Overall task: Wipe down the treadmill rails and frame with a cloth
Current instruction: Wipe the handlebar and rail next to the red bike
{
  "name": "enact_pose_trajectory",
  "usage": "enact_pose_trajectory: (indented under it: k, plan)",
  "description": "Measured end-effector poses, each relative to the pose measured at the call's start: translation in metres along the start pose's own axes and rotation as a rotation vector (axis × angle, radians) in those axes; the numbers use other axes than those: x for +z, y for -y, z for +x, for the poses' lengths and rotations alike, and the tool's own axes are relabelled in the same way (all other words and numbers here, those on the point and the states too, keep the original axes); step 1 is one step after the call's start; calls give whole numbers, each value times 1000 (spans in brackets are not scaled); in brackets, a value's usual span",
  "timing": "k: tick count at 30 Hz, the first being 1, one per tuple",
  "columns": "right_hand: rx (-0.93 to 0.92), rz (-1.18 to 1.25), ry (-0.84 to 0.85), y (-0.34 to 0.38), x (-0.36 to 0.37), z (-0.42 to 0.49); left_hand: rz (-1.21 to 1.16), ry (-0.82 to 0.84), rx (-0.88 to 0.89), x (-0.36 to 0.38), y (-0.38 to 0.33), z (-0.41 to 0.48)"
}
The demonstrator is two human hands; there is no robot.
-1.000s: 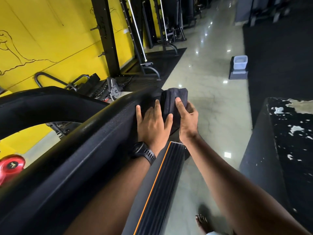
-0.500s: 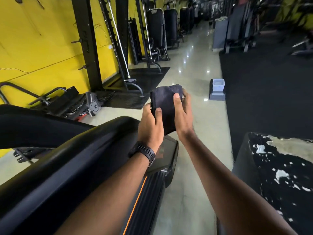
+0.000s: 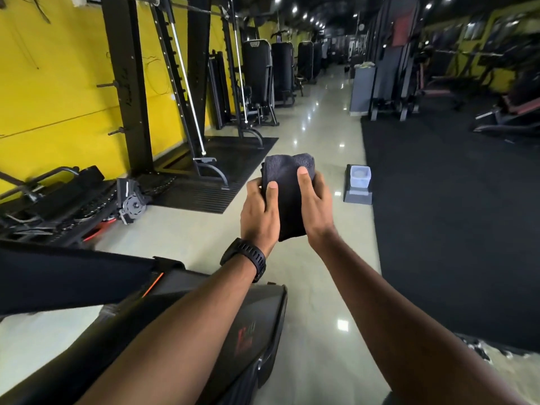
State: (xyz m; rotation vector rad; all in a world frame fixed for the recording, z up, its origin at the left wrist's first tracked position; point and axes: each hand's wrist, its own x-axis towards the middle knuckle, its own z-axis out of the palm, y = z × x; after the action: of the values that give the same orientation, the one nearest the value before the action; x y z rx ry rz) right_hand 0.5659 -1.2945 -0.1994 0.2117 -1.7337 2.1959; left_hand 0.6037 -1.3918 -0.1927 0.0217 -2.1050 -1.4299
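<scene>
Dark folded cloth (image 3: pixel 287 197) held up in front of chest, clear of treadmill frame (image 3: pixel 257 317) below; left hand (image 3: pixel 260 213) and right hand (image 3: pixel 317 204) both grip it, thumbs pressed on near face; black watch (image 3: pixel 245 257) on left wrist.

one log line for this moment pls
cloth: folded, held in air | left hand: grips cloth | right hand: grips cloth | treadmill frame: below, untouched

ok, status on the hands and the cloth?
Grip: left hand and right hand both pinch the folded cloth, thumbs on top. It is in the air, not touching the treadmill. Nothing in the way.
</scene>
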Motion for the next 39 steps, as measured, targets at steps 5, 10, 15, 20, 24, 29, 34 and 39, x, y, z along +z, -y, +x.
enact_pose_trajectory:
  k: [5,10,15,20,24,29,34,39]
  plan:
    - [138,-58,50,-17,-7,69,-29,7,20,41,23,64]
    - [99,-111,38,-42,-5,159,-89,27,14,96,48,145]
    - [56,-152,-6,-62,4,265,-107,46,15,148,65,242]
    - [56,-134,0,-83,8,356,-111,46,17,195,80,323]
    - [71,-97,35,-108,11,426,-92,19,22,233,100,381]
    - [92,-21,153,-152,21,529,-47,-98,25,285,138,459]
    - [109,-5,276,-192,44,623,-63,-217,-30,319,163,532]
    - [141,21,407,-223,94,693,-97,-328,-107,319,186,596]
